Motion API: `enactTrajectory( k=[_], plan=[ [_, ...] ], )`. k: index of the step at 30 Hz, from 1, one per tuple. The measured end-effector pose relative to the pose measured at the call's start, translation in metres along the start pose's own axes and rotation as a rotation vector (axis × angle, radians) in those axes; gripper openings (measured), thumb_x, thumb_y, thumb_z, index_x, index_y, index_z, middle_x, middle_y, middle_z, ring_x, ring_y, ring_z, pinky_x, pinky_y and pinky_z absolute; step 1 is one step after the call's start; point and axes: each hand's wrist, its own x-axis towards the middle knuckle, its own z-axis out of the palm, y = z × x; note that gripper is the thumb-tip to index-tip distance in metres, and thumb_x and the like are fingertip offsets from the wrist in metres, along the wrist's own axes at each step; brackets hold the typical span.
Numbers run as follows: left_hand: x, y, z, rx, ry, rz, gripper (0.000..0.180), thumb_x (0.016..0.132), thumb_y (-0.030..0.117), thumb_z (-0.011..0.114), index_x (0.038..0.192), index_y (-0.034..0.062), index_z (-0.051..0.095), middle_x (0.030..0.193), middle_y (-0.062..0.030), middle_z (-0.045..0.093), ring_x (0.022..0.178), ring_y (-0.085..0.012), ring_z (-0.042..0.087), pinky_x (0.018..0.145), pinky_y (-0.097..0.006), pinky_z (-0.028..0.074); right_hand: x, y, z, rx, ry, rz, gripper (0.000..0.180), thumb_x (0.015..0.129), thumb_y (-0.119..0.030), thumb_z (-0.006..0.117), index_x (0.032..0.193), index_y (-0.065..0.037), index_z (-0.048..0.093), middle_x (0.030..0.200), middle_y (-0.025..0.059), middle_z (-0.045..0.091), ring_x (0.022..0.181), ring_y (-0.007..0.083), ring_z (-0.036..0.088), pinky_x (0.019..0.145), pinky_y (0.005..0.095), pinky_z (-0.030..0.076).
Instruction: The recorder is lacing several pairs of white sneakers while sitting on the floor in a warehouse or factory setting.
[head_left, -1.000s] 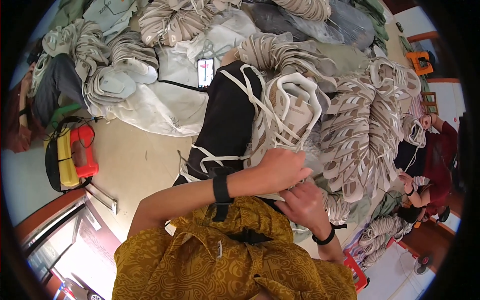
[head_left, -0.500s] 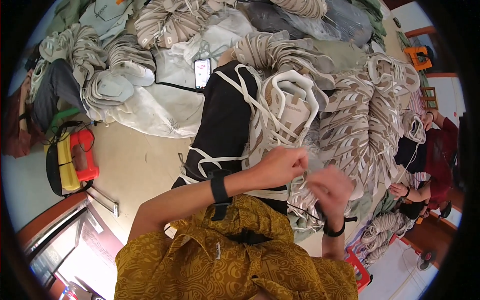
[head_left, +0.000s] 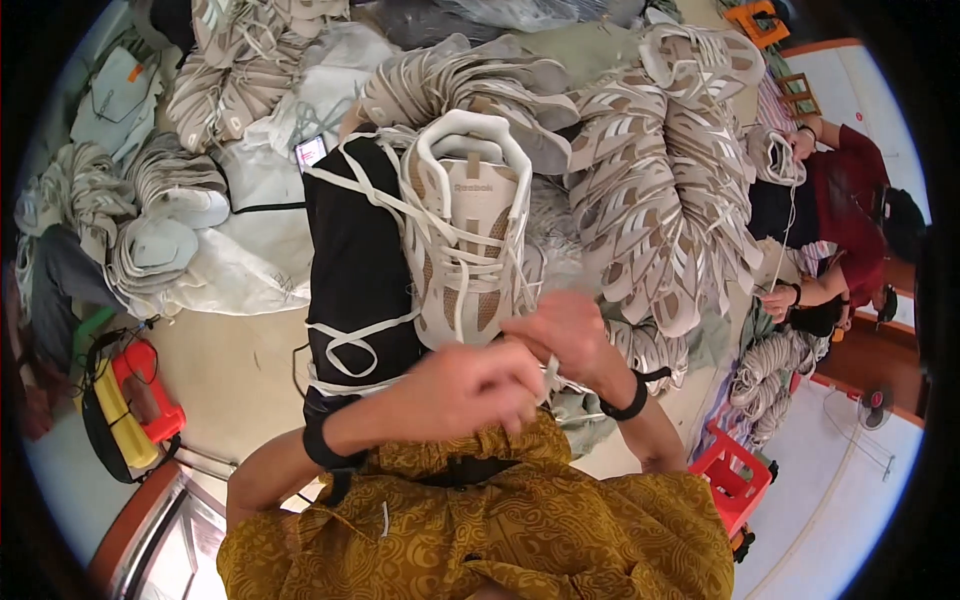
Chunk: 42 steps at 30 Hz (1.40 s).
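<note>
An unsoled sneaker upper, beige with brown mesh panels and a padded collar, lies over my lap with white laces crossed through its front. Just below its toe my right hand is closed, with a short white strip of lace showing beneath it. My left hand, blurred by motion, is close by with its fingers curled; whatever they grip is hidden. Loose white lace loops across the black cloth on my leg.
Long stacks of beige shoe uppers lie to the right and ahead. More uppers rest left on white sacks, near a phone. A person in dark red handles a laced upper at right. A red plastic stool stands lower right.
The view has shifted, so surroundings sit farther left. My hands have moved closer to my body, away from the upper's toe; the left now sits lower and nearer me than the right.
</note>
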Motion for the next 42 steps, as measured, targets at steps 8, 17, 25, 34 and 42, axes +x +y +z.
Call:
enactTrajectory(
  k=[8, 17, 25, 34, 42],
  plan=[
    [0.039, -0.031, -0.027, -0.06, 0.315, -0.325, 0.03, 0.091, 0.031, 0.048, 0.093, 0.001, 0.053, 0.072, -0.0075, 0.059, 0.059, -0.0136, 0.061, 0.053, -0.022, 0.048, -0.018, -0.059, -0.021, 0.259, -0.252, -0.046, 0.035, 0.058, -0.01, 0.064, 0.092, -0.005, 0.063, 0.053, 0.0001, 0.04, 0.047, 0.0176, 0.046, 0.042, 0.0307, 0.036],
    [0.046, -0.043, -0.017, 0.447, 0.291, 0.016, 0.019, 0.089, 0.018, 0.05, 0.085, 0.0002, 0.057, 0.057, -0.0061, 0.054, 0.052, -0.0144, 0.059, 0.045, -0.025, 0.044, -0.001, -0.039, -0.032, 0.179, -0.249, -0.03, 0.041, 0.06, -0.003, 0.061, 0.101, -0.007, 0.063, 0.066, 0.0046, 0.051, 0.061, 0.0223, 0.053, 0.052, 0.0331, 0.043],
    [0.015, -0.015, 0.048, 0.736, -0.085, 0.766, 0.014, 0.062, 0.007, 0.059, 0.068, 0.0062, 0.046, 0.051, -0.0064, 0.045, 0.047, -0.0242, 0.05, 0.045, -0.036, 0.04, 0.012, 0.01, -0.004, -0.028, -0.083, 0.084, 0.027, 0.063, -0.008, 0.073, 0.089, -0.006, 0.067, 0.071, 0.007, 0.06, 0.065, 0.0223, 0.055, 0.055, 0.0338, 0.042],
    [0.003, -0.003, -0.002, 0.959, -0.057, 0.538, 0.014, 0.077, 0.015, 0.063, 0.083, 0.0022, 0.063, 0.067, -0.0087, 0.058, 0.057, -0.0221, 0.057, 0.055, -0.031, 0.046, -0.04, -0.026, -0.036, 0.077, -0.163, 0.194, 0.017, 0.066, -0.013, 0.074, 0.081, -0.007, 0.068, 0.055, 0.0048, 0.049, 0.048, 0.0222, 0.047, 0.045, 0.0331, 0.034],
    [0.008, -0.01, -0.063, 0.898, 0.564, 0.168, 0.014, 0.086, 0.007, 0.052, 0.094, -0.001, 0.061, 0.074, -0.0107, 0.063, 0.066, -0.0156, 0.063, 0.06, -0.026, 0.048, -0.046, -0.023, -0.057, -0.078, -0.231, 0.516, 0.026, 0.07, -0.011, 0.068, 0.096, -0.008, 0.066, 0.066, 0.0077, 0.057, 0.058, 0.0249, 0.057, 0.055, 0.0324, 0.047]
  ],
)
